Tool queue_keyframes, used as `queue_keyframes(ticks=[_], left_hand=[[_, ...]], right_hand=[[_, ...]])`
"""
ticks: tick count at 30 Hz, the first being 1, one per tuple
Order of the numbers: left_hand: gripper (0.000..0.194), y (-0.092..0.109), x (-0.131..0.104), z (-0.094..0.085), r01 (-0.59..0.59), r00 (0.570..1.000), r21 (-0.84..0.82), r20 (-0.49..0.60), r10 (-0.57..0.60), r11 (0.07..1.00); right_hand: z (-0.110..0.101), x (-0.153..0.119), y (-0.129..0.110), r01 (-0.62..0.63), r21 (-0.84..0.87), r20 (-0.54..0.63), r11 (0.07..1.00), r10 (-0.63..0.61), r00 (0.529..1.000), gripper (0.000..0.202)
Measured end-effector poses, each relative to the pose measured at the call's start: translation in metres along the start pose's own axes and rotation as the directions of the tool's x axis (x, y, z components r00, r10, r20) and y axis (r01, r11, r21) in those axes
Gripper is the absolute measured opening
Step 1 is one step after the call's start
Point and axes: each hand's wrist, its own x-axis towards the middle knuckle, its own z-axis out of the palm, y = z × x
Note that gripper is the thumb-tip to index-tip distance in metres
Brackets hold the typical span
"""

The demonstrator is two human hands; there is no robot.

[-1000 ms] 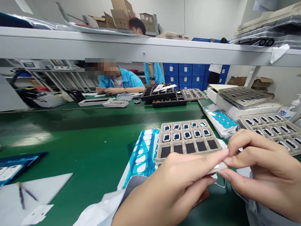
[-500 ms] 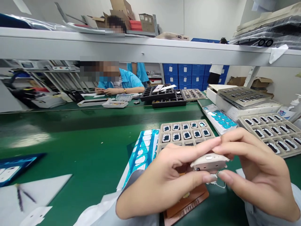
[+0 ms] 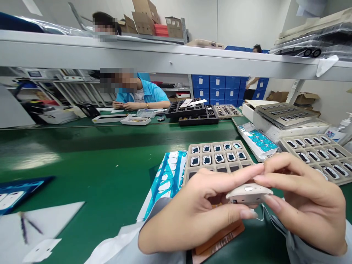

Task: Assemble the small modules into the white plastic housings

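Note:
Between both hands is a pale smartwatch case (image 3: 249, 195), held edge-on with an oval side button facing me. My left hand (image 3: 203, 212) grips its left side, fingers over the top and thumb underneath. My right hand (image 3: 305, 198) pinches the right end, with fingertips on the upper edge and thumb at the lower right corner. The fingers partly cover the case. A thin pale loop (image 3: 262, 212) shows just below it; what it belongs to I cannot make out. Beyond the hands lies a beige compartment tray (image 3: 188, 167) with several dark-faced watch parts (image 3: 219, 158).
An orange card (image 3: 220, 242) lies beneath my hands on the green table (image 3: 110, 172). Left of the tray is a blue-and-white sheet (image 3: 165, 179). Another beige tray (image 3: 341, 179) stands at right. A shelf beam (image 3: 165, 58) crosses above; a co-worker in blue (image 3: 154, 93) sits opposite.
The watch case and both hands have shifted slightly right. My right thumb has moved up from below the case onto its lower right corner. In the background, the standing people have moved.

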Motion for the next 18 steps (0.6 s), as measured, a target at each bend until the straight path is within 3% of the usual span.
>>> queue_keyframes(ticks=[6, 12, 15, 18], left_hand=[[0.053, -0.0025, 0.0001, -0.0007, -0.111, 0.994, 0.085, -0.017, 0.113, 0.99], [0.052, -0.0035, -0.0006, -0.0011, -0.104, 0.994, 0.078, -0.013, 0.106, 0.991], [0.05, -0.0025, -0.0007, -0.0001, -0.056, 0.998, 0.0, -0.008, 0.056, 0.998], [0.049, -0.0008, 0.0002, 0.0019, 0.032, 0.999, -0.188, -0.007, -0.033, 0.982]], right_hand=[[0.0002, 0.0016, -0.0011, 0.029, -0.032, -0.007, 0.999, -0.029, 1.0, 0.035], [0.0012, 0.0024, -0.0017, 0.051, -0.057, -0.024, 0.997, -0.052, 0.998, 0.034], [0.0011, 0.0005, -0.0011, 0.05, -0.046, -0.02, 0.998, -0.051, 0.999, 0.035], [-0.0003, -0.0013, 0.0009, 0.024, -0.024, 0.005, 0.999, -0.024, 1.0, 0.039]])
